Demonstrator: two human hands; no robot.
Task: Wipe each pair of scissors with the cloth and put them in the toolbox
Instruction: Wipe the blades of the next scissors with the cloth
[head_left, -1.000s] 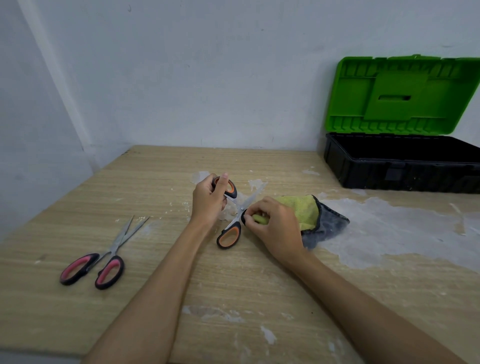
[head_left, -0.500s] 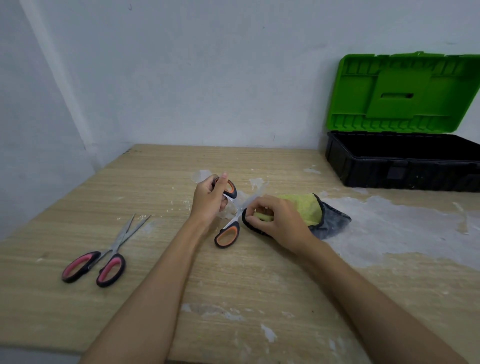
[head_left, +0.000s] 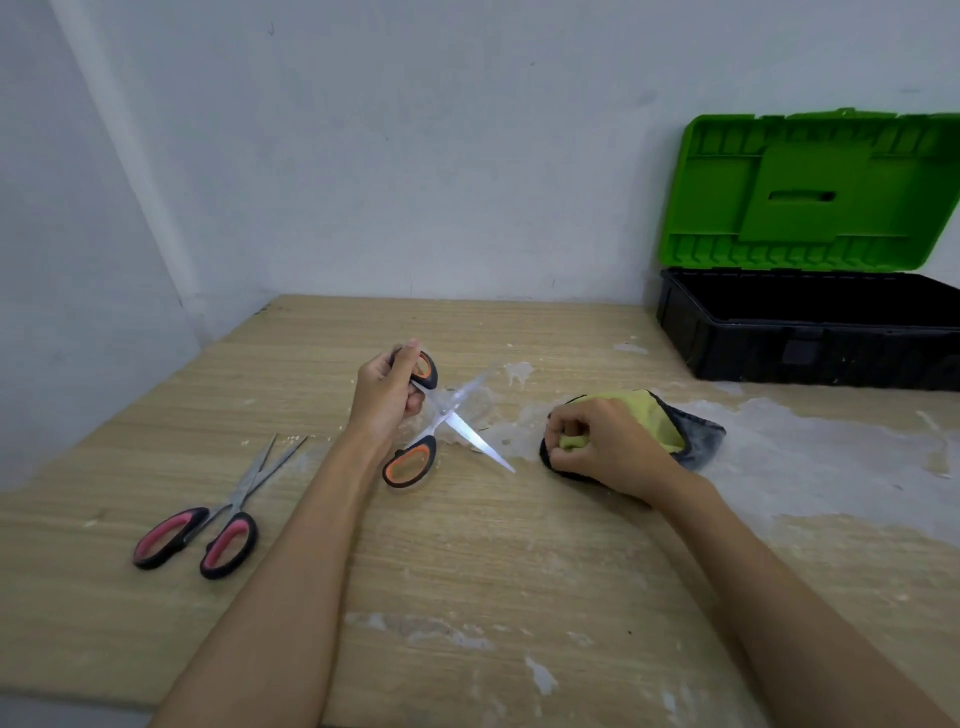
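Two scissors on counter: orange-handled pair, blades spread, gripped by left hand; pink-handled pair lying at left. Right hand clutches one cloth. One toolbox open, far right.

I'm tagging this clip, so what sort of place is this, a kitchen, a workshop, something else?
Probably a plain workshop or utility corner, not a kitchen. A worn wooden table with pale patches stands against bare white walls, and an open toolbox with a green lid sits at its back right.
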